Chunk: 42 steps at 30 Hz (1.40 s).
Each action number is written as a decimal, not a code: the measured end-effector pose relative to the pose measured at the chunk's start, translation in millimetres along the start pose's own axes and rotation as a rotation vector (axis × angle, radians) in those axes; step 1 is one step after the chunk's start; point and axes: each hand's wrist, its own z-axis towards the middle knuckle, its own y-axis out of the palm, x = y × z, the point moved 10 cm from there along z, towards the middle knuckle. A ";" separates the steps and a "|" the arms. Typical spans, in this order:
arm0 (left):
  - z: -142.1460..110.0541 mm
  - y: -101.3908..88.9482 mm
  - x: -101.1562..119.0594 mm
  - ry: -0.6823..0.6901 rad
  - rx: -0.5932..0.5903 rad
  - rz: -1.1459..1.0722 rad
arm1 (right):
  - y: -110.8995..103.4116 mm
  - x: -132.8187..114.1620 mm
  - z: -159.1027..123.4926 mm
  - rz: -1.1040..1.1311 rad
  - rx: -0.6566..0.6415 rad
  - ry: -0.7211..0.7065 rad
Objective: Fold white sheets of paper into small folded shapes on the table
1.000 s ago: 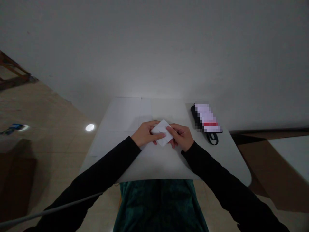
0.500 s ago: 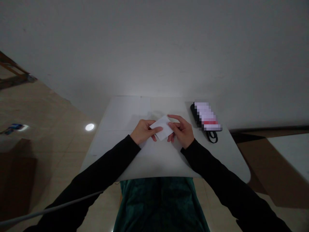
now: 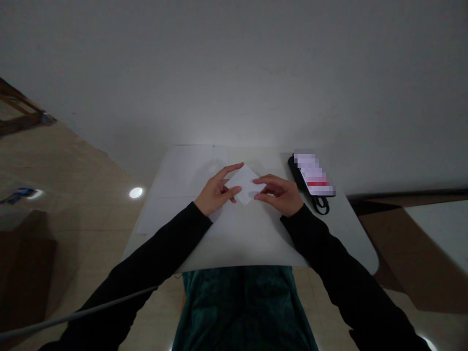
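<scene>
Here, a square of white paper (image 3: 244,184) sits between the person's two hands, turned like a diamond with one corner pointing away from the person, above the middle of a white folding desk (image 3: 252,248). Whether it rests on the desk or is lifted slightly cannot be told.

The left hand (image 3: 215,192) is just left of the paper, its grip wide, with two fingers spread to either side of the paper's left corner. The right hand (image 3: 276,194) is just right of the paper, its grip narrower, with the fingers extended and close together at the right corner. Neither grip clearly pinches the paper. Black sleeves (image 3: 171,239) cover both arms.

Beyond the paper and to its left, large white sheets (image 3: 183,170) lie on the desk. To the paper's right stands a black case (image 3: 298,173) with a black cord loop (image 3: 321,205) below it. A pale label (image 3: 312,170) with a red stripe (image 3: 318,184) lies on the case, but pixelation leaves no brand or writing readable.

Nearer the person than the paper is a teal fleece garment (image 3: 241,307), and a grey cable (image 3: 91,309) crosses the left sleeve. Left of the paper, beyond the desk edge, beige floor tiles (image 3: 73,165) carry a round light reflection (image 3: 136,192) and a small blue object (image 3: 20,194).
</scene>
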 end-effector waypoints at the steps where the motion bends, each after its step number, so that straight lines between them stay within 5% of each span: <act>1: -0.9 0.5 3.3 0.019 0.003 0.007 | 1.4 -1.1 -0.1 0.012 -0.017 -0.011; 13: -5.5 6.4 10.2 0.060 -0.116 0.086 | 3.2 4.9 -2.6 0.025 -0.038 0.024; 21: -1.5 4.4 0.5 -0.011 -0.033 0.071 | -11.9 9.1 -2.1 -0.011 0.199 0.059; 27: -2.0 -15.1 -11.3 -0.044 0.215 0.043 | -21.4 8.4 -4.8 -0.012 0.310 0.068; 34: -0.6 -17.1 -2.5 -0.004 0.207 0.053 | -20.0 1.8 -7.1 -0.047 0.329 0.032; 39: -1.0 -0.8 -0.7 0.021 0.070 0.074 | -24.9 -0.8 -10.5 -0.133 0.386 0.006; 42: -2.5 -3.7 -0.6 0.043 0.143 0.115 | -25.1 1.3 -11.2 -0.119 0.396 0.034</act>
